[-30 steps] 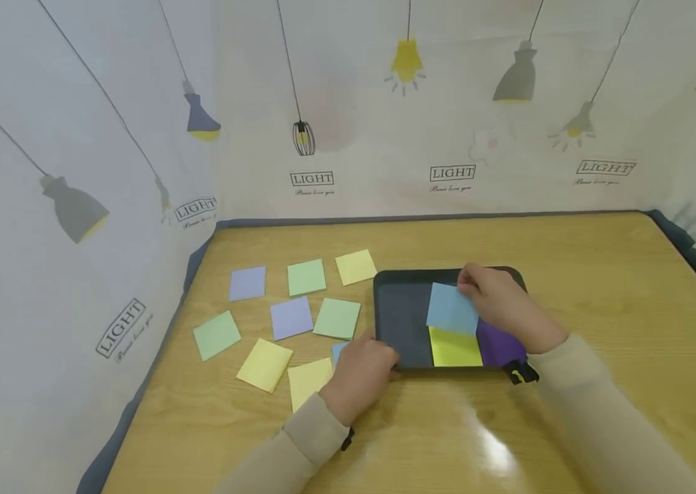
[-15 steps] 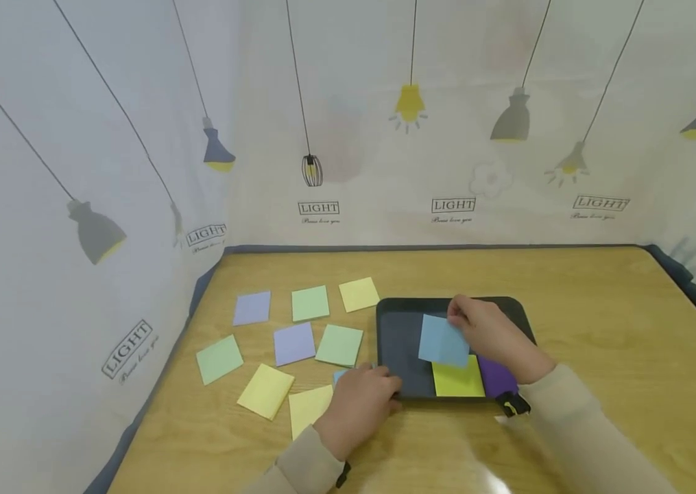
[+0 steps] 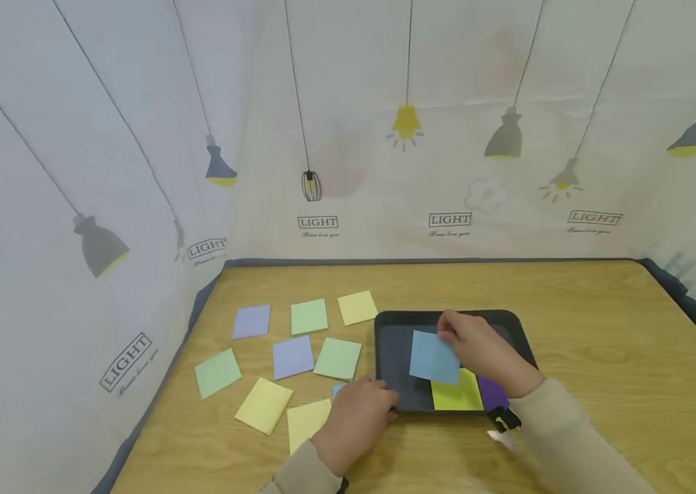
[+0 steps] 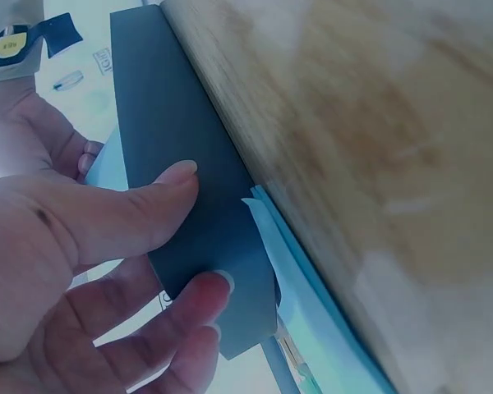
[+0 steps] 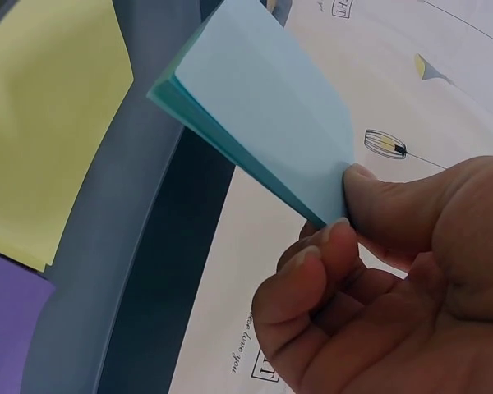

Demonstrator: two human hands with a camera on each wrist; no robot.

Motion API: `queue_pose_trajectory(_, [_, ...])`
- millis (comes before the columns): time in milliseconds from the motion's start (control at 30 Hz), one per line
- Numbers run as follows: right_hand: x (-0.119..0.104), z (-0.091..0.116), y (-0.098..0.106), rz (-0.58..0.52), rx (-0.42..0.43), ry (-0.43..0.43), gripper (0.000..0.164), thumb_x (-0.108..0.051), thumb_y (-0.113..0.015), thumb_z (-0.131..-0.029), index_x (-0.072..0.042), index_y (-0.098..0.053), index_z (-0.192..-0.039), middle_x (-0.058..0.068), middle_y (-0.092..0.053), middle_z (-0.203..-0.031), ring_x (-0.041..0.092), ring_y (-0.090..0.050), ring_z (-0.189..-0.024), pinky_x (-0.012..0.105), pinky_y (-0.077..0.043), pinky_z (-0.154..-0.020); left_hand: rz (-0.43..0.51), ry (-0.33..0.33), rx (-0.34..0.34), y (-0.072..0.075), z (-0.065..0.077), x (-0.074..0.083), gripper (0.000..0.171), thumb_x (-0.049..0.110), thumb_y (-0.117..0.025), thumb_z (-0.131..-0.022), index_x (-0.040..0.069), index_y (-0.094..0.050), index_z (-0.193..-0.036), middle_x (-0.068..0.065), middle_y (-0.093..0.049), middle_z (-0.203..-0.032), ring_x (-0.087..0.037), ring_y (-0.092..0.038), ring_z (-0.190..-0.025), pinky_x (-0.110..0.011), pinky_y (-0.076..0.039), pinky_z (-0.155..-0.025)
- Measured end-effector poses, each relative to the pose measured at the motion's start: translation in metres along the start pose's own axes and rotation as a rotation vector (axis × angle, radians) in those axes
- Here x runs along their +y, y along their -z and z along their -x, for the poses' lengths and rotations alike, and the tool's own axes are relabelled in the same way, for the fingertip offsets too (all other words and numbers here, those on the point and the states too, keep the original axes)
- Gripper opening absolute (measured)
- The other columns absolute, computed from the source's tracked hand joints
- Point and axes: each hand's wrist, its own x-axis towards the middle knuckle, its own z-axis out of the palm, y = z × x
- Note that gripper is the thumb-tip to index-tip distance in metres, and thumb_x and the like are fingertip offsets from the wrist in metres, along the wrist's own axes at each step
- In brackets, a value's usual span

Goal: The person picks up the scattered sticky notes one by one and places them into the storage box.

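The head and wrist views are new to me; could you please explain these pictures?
There is no machine: a person works bare-handed. A head camera looks forward and down across the wooden table; one wrist camera follows each hand. The right hand pinches a blue note pad above the black tray, where a yellow note and a purple note lie. The left hand holds the tray's near left corner. To the tray's left lie lilac notes, green notes and pale yellow notes.

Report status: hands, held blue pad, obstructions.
Right hand pinches blue pad over black tray. Left hand at tray's near-left corner. Nothing visibly blocking.
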Motion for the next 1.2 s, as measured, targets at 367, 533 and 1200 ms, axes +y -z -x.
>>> queue_pose_trajectory(367, [-0.009,-0.005,-0.007,-0.019,-0.029,0.002,0.006,-0.014,-0.047,-0.095,-0.012,-0.053,-0.095,0.003,-0.055,-0.077,0.016,-0.046,-0.059,0.032,-0.042,-0.052,0.061,0.041,-0.017,-0.006,-0.003,-0.002,0.006,0.029,-0.075,-0.069,0.025,-0.072,-0.072,0.011,-0.063,-0.070,-0.006,-0.050,-0.064,-0.023,-0.046,-0.058])
queue_pose_trajectory(533, [-0.010,-0.009,-0.015,-0.021,-0.044,0.020,0.005,-0.013,-0.049,-0.094,-0.013,-0.053,-0.093,0.002,-0.055,-0.077,0.015,-0.046,-0.060,0.032,-0.042,-0.054,0.084,0.056,-0.015,-0.006,-0.002,-0.003,0.007,0.029,-0.076,-0.068,0.025,-0.072,-0.071,0.012,-0.064,-0.069,-0.005,-0.050,-0.063,-0.022,-0.045,-0.055])
queue_pose_trajectory(1200, [-0.014,-0.017,-0.050,0.006,-0.128,0.104,0.010,-0.009,-0.053,-0.091,-0.012,-0.052,-0.082,0.001,-0.055,-0.072,0.014,-0.046,-0.061,0.033,-0.042,-0.056,0.107,0.050,-0.032,-0.008,-0.004,-0.005,0.007,0.030,-0.076,-0.069,0.026,-0.070,-0.068,0.014,-0.062,-0.066,-0.002,-0.051,-0.062,-0.019,-0.044,-0.050])
